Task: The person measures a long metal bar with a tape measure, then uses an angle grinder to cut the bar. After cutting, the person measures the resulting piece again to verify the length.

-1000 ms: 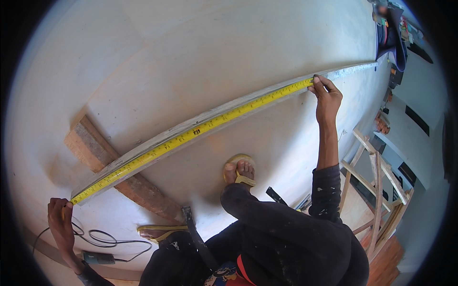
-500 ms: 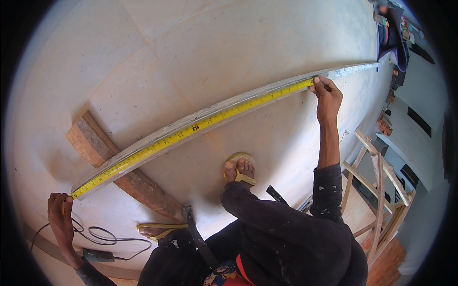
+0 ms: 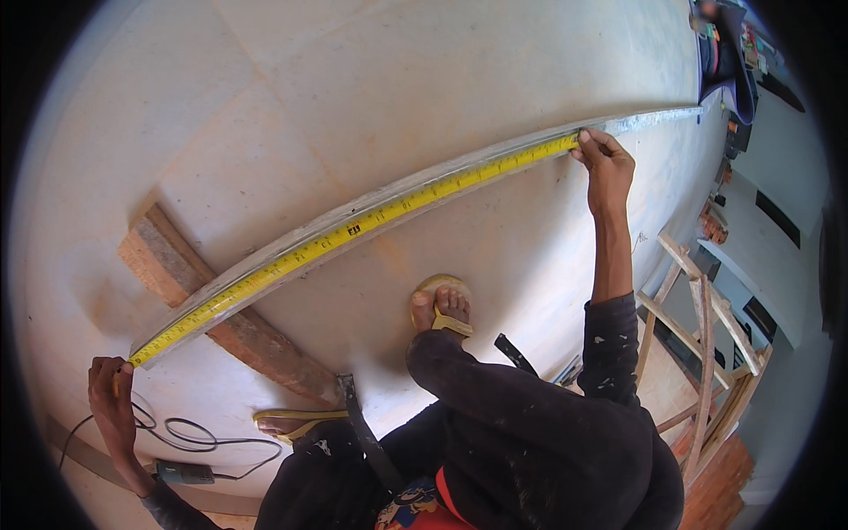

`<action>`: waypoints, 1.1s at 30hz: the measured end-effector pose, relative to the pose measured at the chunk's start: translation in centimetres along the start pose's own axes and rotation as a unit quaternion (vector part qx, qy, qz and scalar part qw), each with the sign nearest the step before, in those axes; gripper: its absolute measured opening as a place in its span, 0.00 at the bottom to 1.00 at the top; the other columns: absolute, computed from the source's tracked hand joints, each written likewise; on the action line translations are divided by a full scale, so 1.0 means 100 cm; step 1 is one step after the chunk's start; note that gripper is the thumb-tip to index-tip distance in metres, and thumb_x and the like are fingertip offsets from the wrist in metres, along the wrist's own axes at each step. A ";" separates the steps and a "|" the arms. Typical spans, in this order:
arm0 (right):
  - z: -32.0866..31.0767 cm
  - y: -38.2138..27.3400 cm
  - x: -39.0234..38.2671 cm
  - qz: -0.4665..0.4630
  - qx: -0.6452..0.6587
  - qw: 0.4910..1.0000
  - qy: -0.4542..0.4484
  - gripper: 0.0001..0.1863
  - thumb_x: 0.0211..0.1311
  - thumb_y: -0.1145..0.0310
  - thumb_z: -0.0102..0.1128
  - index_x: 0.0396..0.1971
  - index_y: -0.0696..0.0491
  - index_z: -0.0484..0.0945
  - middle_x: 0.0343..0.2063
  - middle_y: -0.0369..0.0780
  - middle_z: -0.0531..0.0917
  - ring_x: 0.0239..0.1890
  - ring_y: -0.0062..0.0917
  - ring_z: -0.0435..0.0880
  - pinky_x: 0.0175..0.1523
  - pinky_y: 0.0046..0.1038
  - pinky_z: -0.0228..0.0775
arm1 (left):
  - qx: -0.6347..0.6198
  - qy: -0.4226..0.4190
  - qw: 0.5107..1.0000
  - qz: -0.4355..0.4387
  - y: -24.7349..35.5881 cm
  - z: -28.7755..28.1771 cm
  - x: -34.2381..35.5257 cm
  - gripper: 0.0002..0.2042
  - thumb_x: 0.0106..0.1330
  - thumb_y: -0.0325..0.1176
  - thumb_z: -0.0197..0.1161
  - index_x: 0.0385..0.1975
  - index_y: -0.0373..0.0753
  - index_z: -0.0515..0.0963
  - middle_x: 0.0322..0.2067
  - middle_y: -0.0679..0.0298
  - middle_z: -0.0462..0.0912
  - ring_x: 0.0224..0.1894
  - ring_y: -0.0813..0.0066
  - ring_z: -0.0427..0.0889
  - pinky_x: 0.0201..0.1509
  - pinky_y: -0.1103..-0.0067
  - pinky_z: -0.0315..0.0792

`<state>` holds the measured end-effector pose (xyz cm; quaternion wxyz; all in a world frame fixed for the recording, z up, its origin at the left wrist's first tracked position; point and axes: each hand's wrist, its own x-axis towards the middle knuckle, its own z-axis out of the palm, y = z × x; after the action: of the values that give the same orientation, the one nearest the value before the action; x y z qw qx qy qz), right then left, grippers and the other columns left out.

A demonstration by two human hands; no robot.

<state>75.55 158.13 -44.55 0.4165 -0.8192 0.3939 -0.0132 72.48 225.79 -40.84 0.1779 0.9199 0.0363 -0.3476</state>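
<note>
A yellow tape measure blade [image 3: 353, 230] is stretched along a long, narrow grey bar [image 3: 649, 120]. At the blade's left end, my left hand [image 3: 110, 397] is closed on the tape, with a small orange thing showing between its fingers; no tape case can be made out. My right hand [image 3: 608, 168] pinches the other end of the blade between thumb and fingers, against the bar. The bar continues past my right hand toward the far right. Near its left end it crosses over a rough wooden beam [image 3: 274, 349] lying on the floor.
Left of my legs lies a dark green power tool [image 3: 184, 473] with a looped black cord [image 3: 208, 442]. A wooden frame [image 3: 702, 344] stands at the right. My sandalled foot [image 3: 442, 309] is beside the bar. Dark cloth-like material [image 3: 729, 62] is at the far right.
My right hand sits slightly higher in the picture, along with the blade and bar. Both hands keep hold of the tape, and the rest is nearly unchanged.
</note>
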 end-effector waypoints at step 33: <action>-0.004 0.014 -0.014 -0.008 0.015 1.000 -0.004 0.15 0.58 0.72 0.65 0.40 0.68 0.79 0.30 0.44 0.82 0.27 0.21 0.81 0.37 0.19 0.74 | -0.012 0.003 1.000 0.002 -0.008 0.004 -0.002 0.10 0.68 0.33 0.54 0.33 0.30 0.71 0.31 0.54 0.71 0.33 0.60 0.70 0.40 0.72 0.65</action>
<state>73.52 158.31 -44.85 0.4301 -0.8162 0.3852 -0.0196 71.89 226.45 -41.20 0.1898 0.9189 0.0396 -0.3437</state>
